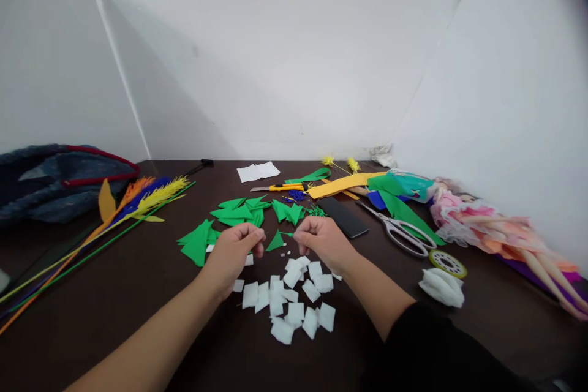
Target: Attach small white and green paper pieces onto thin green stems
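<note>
My left hand (243,246) is closed, thumb against curled fingers, above the table; whatever its fingertips hold, if anything, is too small to make out. Opposite it, my right hand (318,237) is pinched, and a small green paper piece (286,234) shows at its fingertips. Between the two hands is a small green triangle (276,241); I cannot tell whether it joins that piece. Just below lie many white cotton squares (294,312), loosely scattered. Green paper triangles (236,214) are heaped beyond my left hand, with more green pieces (196,244) to its left.
A yellow utility knife (287,187), a black phone (343,217) and scissors (399,233) lie beyond and right. Further right are a tape roll (448,263), a white cotton wad (441,286) and a doll (496,226). Paper flower stems (105,229) and a denim bag (59,184) occupy the left.
</note>
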Action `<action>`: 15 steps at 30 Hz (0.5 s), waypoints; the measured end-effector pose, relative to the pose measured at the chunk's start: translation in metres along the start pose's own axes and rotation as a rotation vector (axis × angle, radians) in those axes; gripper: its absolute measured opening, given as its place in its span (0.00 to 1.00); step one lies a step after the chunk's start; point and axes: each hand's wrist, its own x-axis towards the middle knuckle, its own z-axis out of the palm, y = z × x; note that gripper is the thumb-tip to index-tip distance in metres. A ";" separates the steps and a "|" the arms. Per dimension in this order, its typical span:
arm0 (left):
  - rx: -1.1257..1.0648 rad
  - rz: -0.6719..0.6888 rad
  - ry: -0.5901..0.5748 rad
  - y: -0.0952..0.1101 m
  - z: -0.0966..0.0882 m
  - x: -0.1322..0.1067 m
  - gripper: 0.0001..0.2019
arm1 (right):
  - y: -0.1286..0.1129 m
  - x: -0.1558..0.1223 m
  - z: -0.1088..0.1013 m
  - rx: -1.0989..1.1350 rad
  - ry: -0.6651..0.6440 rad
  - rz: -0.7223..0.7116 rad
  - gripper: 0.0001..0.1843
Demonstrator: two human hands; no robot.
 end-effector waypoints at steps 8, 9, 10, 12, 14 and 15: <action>0.108 0.116 0.136 -0.012 -0.016 0.009 0.12 | -0.001 -0.007 -0.041 -0.169 0.523 -0.269 0.07; 0.142 0.126 0.138 -0.013 -0.017 0.008 0.12 | 0.000 -0.005 -0.046 -0.187 0.598 -0.288 0.08; 0.176 0.134 0.141 -0.013 -0.018 0.008 0.12 | 0.003 -0.001 -0.052 -0.228 0.649 -0.286 0.09; 0.236 0.138 0.154 -0.014 -0.020 0.008 0.11 | 0.010 0.009 -0.064 -0.372 0.683 -0.215 0.11; 0.264 0.135 0.168 -0.015 -0.021 0.009 0.11 | 0.016 0.021 -0.078 -0.441 0.700 -0.144 0.13; 0.270 0.136 0.171 -0.016 -0.023 0.009 0.10 | 0.018 0.028 -0.084 -0.439 0.717 -0.134 0.16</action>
